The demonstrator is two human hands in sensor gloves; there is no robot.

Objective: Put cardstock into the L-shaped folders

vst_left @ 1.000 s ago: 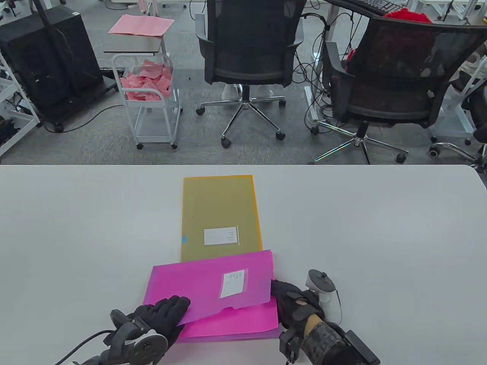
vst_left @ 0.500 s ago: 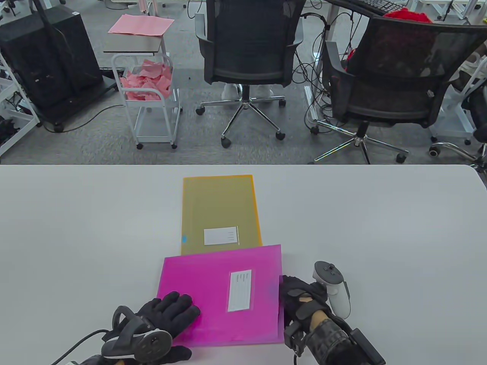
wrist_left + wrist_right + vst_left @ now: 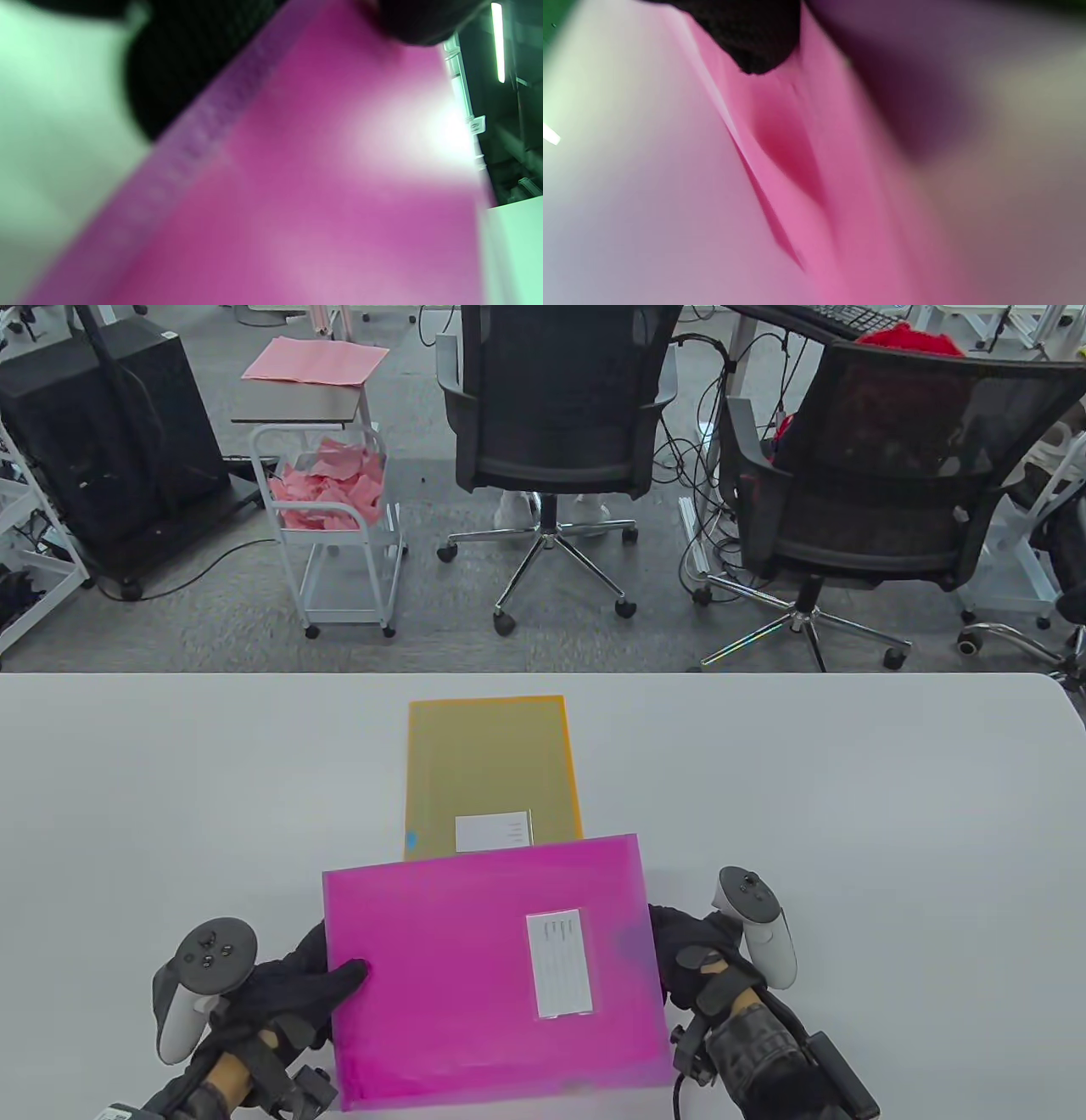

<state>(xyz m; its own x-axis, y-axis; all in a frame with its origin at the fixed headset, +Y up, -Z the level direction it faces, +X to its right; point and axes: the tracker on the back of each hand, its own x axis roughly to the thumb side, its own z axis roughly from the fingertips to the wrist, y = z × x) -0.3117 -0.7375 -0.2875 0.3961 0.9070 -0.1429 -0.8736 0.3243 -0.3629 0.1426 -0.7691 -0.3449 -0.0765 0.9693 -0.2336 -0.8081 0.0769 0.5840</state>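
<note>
Both gloved hands hold the magenta folder (image 3: 492,967) near the front edge of the white table (image 3: 848,814), one at each short side. The left hand (image 3: 280,993) grips the folder's left edge, its thumb lying across the top face while the rest of the fingers sit out of sight beneath. The right hand (image 3: 700,954) is at the right edge; most of it is tucked behind the sheet, so I can see it touching the edge but cannot tell how its fingers lie. The folder's far edge overlaps the near end of the yellow folder (image 3: 492,763), which lies flat further back on the table, and covers the lower part of that folder's white label (image 3: 492,830). The magenta folder carries its own white label (image 3: 558,963) toward its right side. In the left wrist view the pink sheet (image 3: 318,190) fills most of the picture, blurred, with a dark gloved fingertip (image 3: 415,21) at its upper edge. The right wrist view is blurred too: a black fingertip (image 3: 755,38) sits against pink layers (image 3: 797,161) that look parted along a crease.
</note>
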